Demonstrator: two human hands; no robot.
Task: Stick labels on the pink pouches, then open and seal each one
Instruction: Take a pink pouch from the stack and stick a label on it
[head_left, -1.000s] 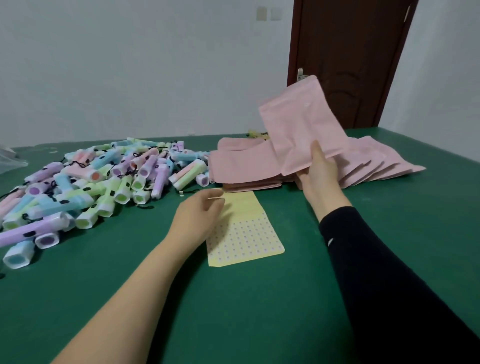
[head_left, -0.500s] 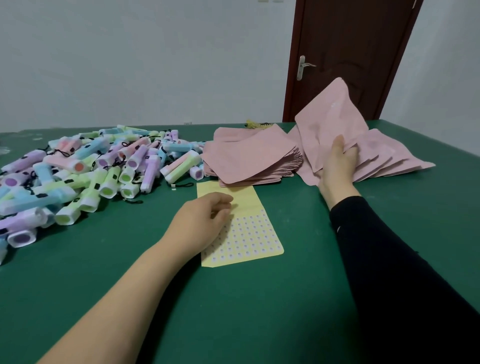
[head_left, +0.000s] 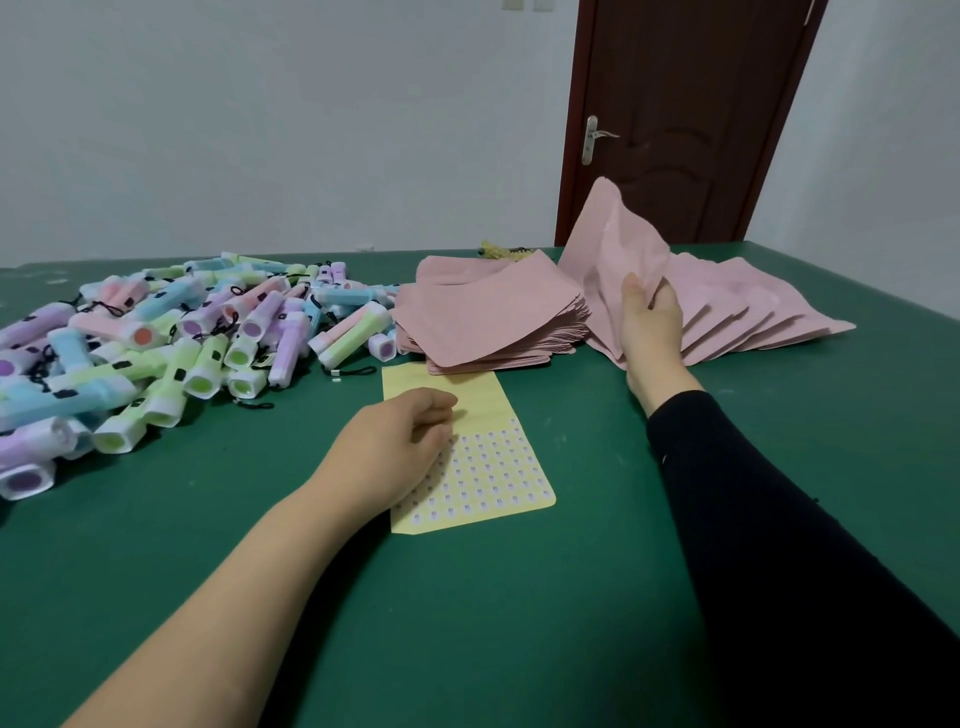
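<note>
The right hand (head_left: 649, 322) grips a pouch (head_left: 613, 249) over the fanned pile (head_left: 753, 312) beyond-right of the sheet (head_left: 498, 467), seemingly setting it aside; the left hand (head_left: 400, 447) rests curled on the sheet, pinch unclear, so peeling a label likely comes next.

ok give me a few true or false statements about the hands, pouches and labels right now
1. The right hand holds one pink pouch up. True.
2. The left hand grips a pouch too. False: it rests on the yellow label sheet.
3. The label sheet lies nearer the person than the stack of pouches. True.
4. The sheet carries no labels. False: rows of labels cover its near part.
</note>
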